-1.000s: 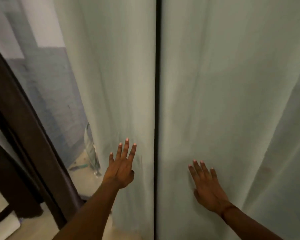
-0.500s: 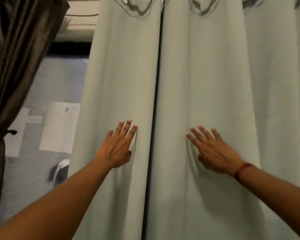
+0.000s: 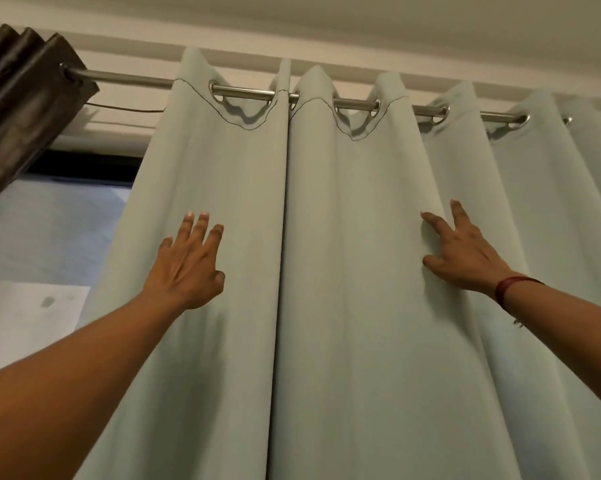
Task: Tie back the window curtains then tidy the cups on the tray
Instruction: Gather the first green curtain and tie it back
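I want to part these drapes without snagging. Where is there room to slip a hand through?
Widest opening: the bare window between the brown curtain and the left green panel. A narrow slit runs where that panel meets the right green panel, between the left hand and right hand. Right of there, folds crowd together.

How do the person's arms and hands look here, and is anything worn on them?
No sleeve shows: the left arm and the right arm are bare to the frame's edge. The right wrist carries a thin dark red band. The left hand and the right hand show no ring, watch or glove. The fingernails look short and unpainted.
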